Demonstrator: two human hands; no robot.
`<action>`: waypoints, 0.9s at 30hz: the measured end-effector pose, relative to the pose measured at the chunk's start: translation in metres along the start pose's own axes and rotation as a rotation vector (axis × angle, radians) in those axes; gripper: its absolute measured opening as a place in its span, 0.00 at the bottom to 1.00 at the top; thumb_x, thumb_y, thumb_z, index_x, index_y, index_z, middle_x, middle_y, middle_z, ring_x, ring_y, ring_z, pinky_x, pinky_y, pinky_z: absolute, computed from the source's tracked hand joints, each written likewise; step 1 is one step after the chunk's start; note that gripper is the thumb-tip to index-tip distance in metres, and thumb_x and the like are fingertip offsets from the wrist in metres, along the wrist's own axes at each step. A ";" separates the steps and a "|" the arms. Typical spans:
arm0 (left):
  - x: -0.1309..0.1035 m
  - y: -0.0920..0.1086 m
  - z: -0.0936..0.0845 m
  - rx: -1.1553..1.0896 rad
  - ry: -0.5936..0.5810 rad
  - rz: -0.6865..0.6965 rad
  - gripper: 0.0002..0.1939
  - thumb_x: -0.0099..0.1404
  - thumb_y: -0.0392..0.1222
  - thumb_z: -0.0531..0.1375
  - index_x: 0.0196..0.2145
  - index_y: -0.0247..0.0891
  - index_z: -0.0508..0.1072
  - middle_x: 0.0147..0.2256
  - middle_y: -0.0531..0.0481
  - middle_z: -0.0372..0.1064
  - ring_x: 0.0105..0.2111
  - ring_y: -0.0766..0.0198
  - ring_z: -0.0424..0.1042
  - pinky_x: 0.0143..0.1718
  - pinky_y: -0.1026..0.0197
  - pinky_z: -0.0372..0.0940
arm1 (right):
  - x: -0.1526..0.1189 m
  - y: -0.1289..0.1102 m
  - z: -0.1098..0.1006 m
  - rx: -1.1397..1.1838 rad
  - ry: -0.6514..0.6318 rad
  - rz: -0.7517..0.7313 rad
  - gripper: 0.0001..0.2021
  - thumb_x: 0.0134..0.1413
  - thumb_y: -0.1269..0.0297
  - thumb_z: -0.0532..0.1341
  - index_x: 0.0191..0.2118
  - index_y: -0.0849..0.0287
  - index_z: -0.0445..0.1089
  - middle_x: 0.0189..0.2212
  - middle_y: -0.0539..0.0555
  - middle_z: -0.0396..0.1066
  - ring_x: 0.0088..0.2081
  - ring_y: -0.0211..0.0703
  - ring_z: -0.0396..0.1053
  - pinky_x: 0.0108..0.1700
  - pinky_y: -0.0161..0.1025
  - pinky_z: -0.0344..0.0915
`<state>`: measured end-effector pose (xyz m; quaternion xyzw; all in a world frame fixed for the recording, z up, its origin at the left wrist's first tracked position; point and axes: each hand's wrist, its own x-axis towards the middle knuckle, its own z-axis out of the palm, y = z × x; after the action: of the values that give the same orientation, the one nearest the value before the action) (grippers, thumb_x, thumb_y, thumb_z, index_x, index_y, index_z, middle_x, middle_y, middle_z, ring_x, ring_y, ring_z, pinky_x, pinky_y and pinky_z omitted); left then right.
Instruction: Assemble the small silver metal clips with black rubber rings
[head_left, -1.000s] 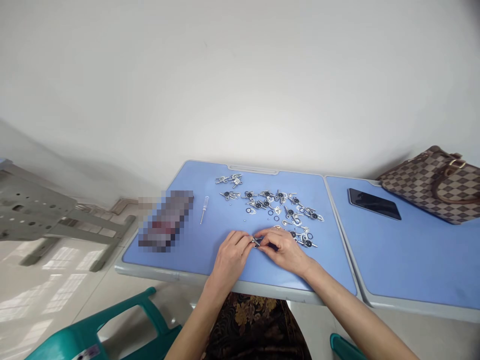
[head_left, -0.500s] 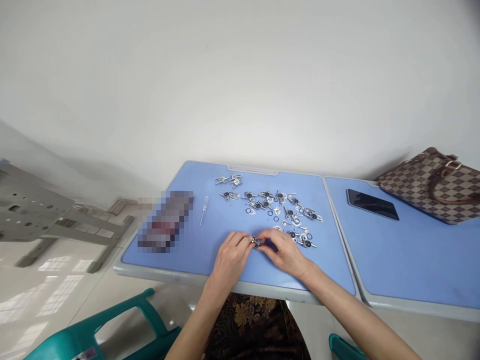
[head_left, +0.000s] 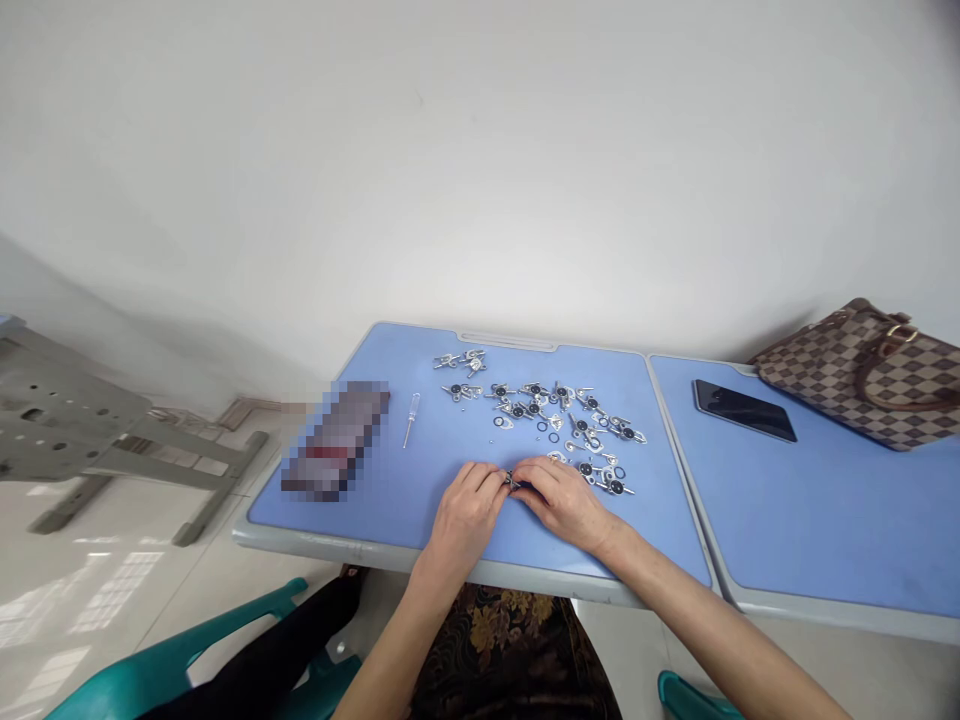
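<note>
Near the front edge of the blue table (head_left: 337, 522), a small dark and silver metal part (head_left: 511, 481) is pinched between both hands. My left hand (head_left: 466, 508) grips it from the left with closed fingers. From the right, my right hand (head_left: 561, 500) holds it, fingers bent together. Fingertips hide much of the part. Beyond and right of the hands lie several metal assemblies with black round pieces (head_left: 582, 427), along with loose rings (head_left: 553, 437) and plates. A smaller group of silver parts (head_left: 474, 364) rests farther back. Left of them lies a screwdriver (head_left: 411, 420) with a clear handle.
A blurred-out dark object (head_left: 337, 440) lies on the table's left. On the adjoining table are a black phone (head_left: 744, 410) and a checkered bag (head_left: 862, 370). Below left, a person's dark-clad leg (head_left: 285, 650) crosses a green stool (head_left: 150, 668).
The right hand's fingers have closed in more over the small part, covering more of it. A dark-clad leg has come into view at the lower left.
</note>
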<state>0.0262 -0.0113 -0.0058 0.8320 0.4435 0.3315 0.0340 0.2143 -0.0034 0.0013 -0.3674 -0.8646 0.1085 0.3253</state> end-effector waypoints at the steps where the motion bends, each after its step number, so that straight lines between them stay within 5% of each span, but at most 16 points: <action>1: 0.000 0.000 0.000 -0.008 -0.002 -0.002 0.05 0.68 0.31 0.56 0.39 0.37 0.71 0.38 0.46 0.73 0.38 0.58 0.71 0.41 0.56 0.70 | 0.002 0.001 0.000 0.002 -0.011 -0.011 0.05 0.66 0.66 0.56 0.45 0.58 0.67 0.41 0.57 0.75 0.42 0.47 0.72 0.44 0.44 0.70; 15: 0.003 -0.001 -0.006 -0.350 -0.086 -0.320 0.16 0.61 0.27 0.56 0.45 0.41 0.66 0.39 0.51 0.71 0.39 0.62 0.72 0.42 0.57 0.70 | 0.023 0.018 -0.013 0.155 -0.156 -0.068 0.10 0.65 0.62 0.58 0.49 0.57 0.65 0.44 0.58 0.73 0.47 0.48 0.68 0.50 0.46 0.66; 21: 0.006 0.006 -0.007 -0.230 -0.092 -0.210 0.18 0.63 0.31 0.59 0.51 0.41 0.65 0.42 0.47 0.70 0.44 0.56 0.70 0.47 0.53 0.68 | 0.015 0.020 -0.020 -0.020 -0.182 0.005 0.11 0.63 0.59 0.60 0.47 0.58 0.67 0.42 0.59 0.72 0.43 0.51 0.67 0.47 0.49 0.62; 27: 0.007 0.006 -0.006 -0.123 -0.099 -0.124 0.08 0.69 0.38 0.57 0.45 0.39 0.71 0.40 0.46 0.70 0.41 0.57 0.70 0.44 0.54 0.68 | 0.015 0.015 -0.020 -0.081 -0.223 0.015 0.04 0.65 0.65 0.58 0.40 0.58 0.69 0.32 0.54 0.72 0.37 0.46 0.66 0.45 0.47 0.59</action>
<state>0.0299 -0.0111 0.0045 0.8146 0.4710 0.3135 0.1274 0.2279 0.0166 0.0180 -0.3723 -0.8963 0.1159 0.2113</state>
